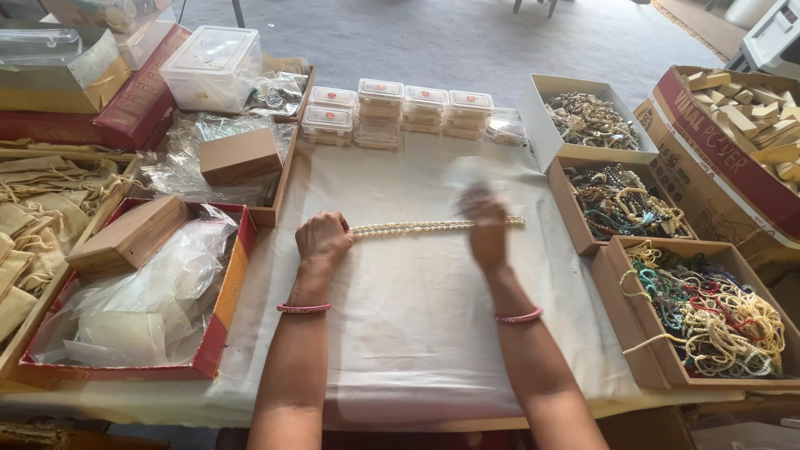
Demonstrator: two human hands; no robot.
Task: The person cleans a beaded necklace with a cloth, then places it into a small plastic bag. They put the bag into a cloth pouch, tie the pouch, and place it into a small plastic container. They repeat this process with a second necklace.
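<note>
Across mid surface [400,333], on pale cloth, lay pearl strand [417,227]: cream beads, doubled row, stretched straight left to right. Left hand [323,236] fisted, grip closed on strand's left end. Right hand [486,229] blurred over strand near its right end; grip state could not be told. Boxes of mixed bead necklaces [708,312] stood right.

Strand of small cream-white pearl-like beads [417,226]: doubled into two parallel rows, stretched straight and level across the cloth-covered tabletop [400,317]. Left end enclosed in a closed fist; right portion passes beneath a blurred hand, tip protruding beyond.
</note>
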